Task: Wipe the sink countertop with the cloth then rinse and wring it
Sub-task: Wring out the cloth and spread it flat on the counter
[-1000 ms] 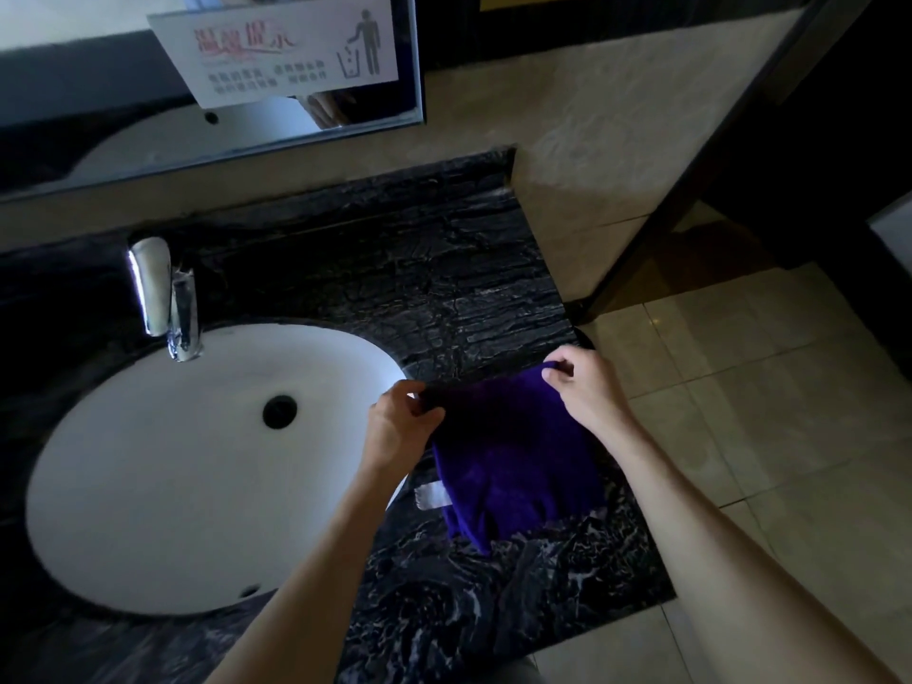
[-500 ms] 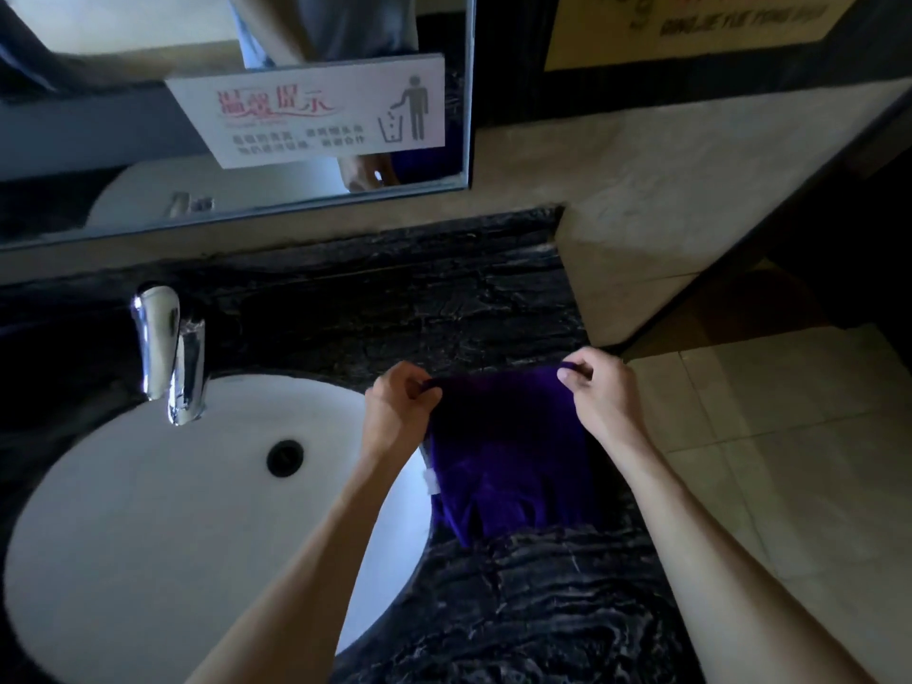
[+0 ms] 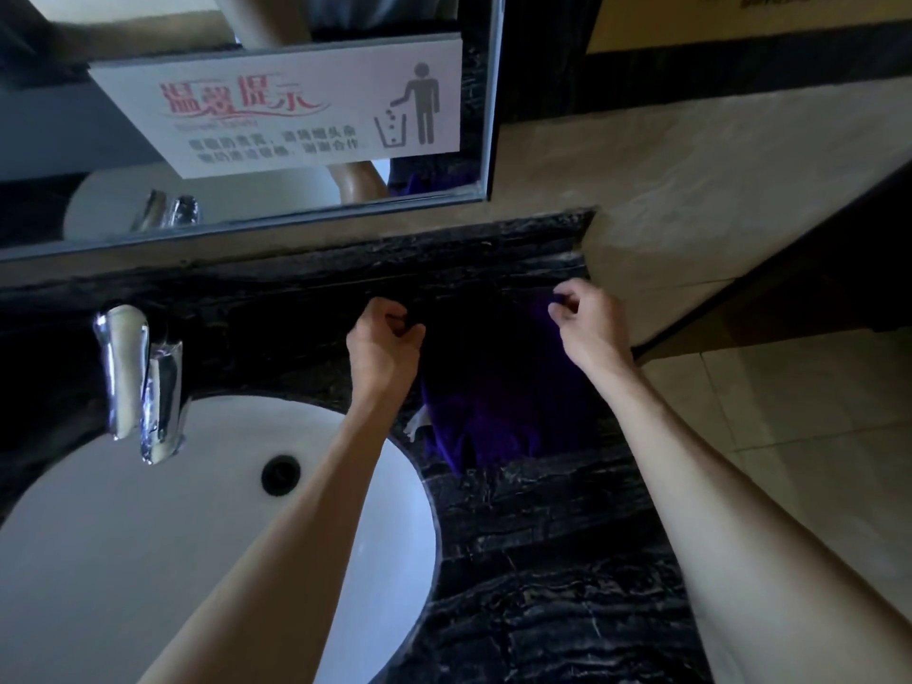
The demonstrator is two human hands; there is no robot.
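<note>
Black veined stone countertop is seen spanning the frame, taken as the landmark. White oval sink is set into the countertop's left part, dark drain hole near the basin's back. Mirror is mounted above the countertop's back edge, with a white sign bearing red characters and a bin pictogram stuck on it. Beige wall is seen right of the mirror, tiled floor beyond the countertop's right end. Purple cloth is held spread over the countertop's back right area, just right of the sink rim, lower edge draped down to the stone; a small white tag shows at its left edge. Chrome faucet stands at the countertop's rear, spout over the basin. Left hand is curled, fingers pinched on the cloth's upper left corner. Right hand is curled, fingertips clamped on the upper right corner.
</note>
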